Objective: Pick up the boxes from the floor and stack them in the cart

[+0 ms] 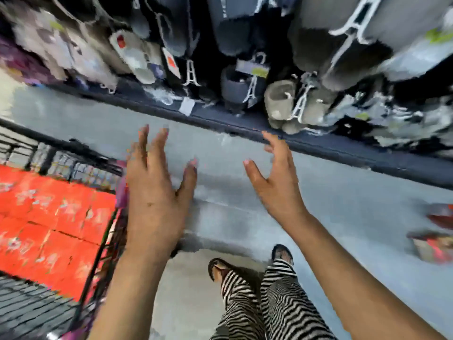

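Both the left hand [157, 192] and right hand [277, 182] are spread and hold nothing above the floor [343, 204]; red boxes [54, 217] fill the cart [98, 253] at left.

You stand in a shop aisle: rows of fluffy slippers [278, 100] hang on white plastic hangers [303, 99] with tags [171, 62] above a grey floor [343, 204], beside a black wire cart [81, 148] stacked with red boxes [49, 217].
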A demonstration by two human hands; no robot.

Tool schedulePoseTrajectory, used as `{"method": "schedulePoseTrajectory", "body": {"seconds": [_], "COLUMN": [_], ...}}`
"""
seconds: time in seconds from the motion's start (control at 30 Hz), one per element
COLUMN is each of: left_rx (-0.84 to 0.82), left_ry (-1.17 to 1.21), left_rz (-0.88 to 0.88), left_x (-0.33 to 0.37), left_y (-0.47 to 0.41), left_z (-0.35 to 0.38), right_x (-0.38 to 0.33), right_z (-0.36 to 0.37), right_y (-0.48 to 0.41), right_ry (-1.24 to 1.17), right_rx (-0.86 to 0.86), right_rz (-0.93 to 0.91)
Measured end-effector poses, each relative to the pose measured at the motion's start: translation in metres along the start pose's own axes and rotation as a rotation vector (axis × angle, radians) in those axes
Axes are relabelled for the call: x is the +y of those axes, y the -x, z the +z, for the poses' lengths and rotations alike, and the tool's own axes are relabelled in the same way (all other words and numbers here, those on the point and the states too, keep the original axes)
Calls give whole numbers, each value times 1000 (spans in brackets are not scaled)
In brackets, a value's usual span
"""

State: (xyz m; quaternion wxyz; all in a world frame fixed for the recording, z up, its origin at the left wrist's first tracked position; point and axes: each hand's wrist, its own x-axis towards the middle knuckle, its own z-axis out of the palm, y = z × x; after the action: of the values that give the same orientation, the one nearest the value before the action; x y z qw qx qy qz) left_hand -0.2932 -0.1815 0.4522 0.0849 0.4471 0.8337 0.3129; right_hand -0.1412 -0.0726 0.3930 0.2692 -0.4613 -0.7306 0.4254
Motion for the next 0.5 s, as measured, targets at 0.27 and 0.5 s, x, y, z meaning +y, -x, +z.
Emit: {"method": "schedulePoseTrajectory", "body": {"seconds": [0.27,0.5], "left_rx": [-382,-733], "left_ry": [-25,-185], "left_rz": [447,848], "left_x": [157,297], "left_y": [17,105], "left_z": [142,258], "right_x": [141,267], "right_z": [-167,-303], "right_y": [65,170], "right_ry": [-81,-130], "right_rx": [477,654], "right_rz": [386,819]}}
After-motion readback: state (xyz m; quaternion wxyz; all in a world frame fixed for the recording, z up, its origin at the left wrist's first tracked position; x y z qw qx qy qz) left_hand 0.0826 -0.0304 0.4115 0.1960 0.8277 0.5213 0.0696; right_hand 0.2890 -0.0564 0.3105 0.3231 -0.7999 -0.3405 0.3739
